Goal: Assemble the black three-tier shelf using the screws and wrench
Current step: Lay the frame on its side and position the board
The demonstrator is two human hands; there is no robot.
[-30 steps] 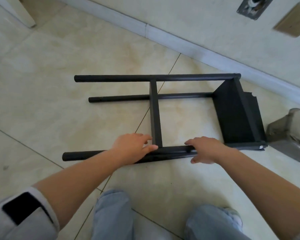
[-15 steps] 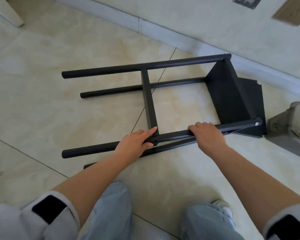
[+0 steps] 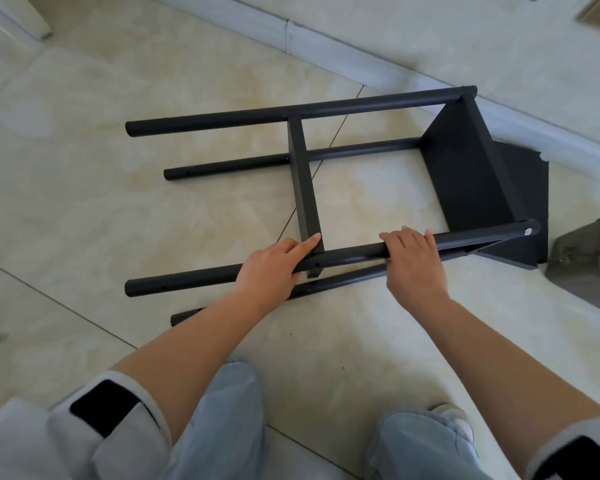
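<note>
1. The shelf (image 3: pixel 326 188) lies on its side on the tiled floor (image 3: pixel 84 168), just beside the baseboard (image 3: pixel 361 57).
2. Done so far, as I judge it: four poles joined, one panel (image 3: pixel 471 171) fixed at the right end, a middle tier (image 3: pixel 303 181) seen edge-on fixed across the poles. A screw head (image 3: pixel 527 232) shows at the near pole's right end.
3. My left hand (image 3: pixel 271 268) grips the near upper pole (image 3: pixel 326 259) right at the middle tier joint, index finger stretched along it.
4. My right hand (image 3: pixel 413 261) is wrapped over the same pole further right, fingers curled over the top.
5. Left to do, probably: the third tier; the left pole ends are bare with open holes.
6. No wrench or loose screws in view, can't tell where they are.
7. A grey plastic bag (image 3: pixel 586 265) lies at the right edge, contents unclear.
</note>
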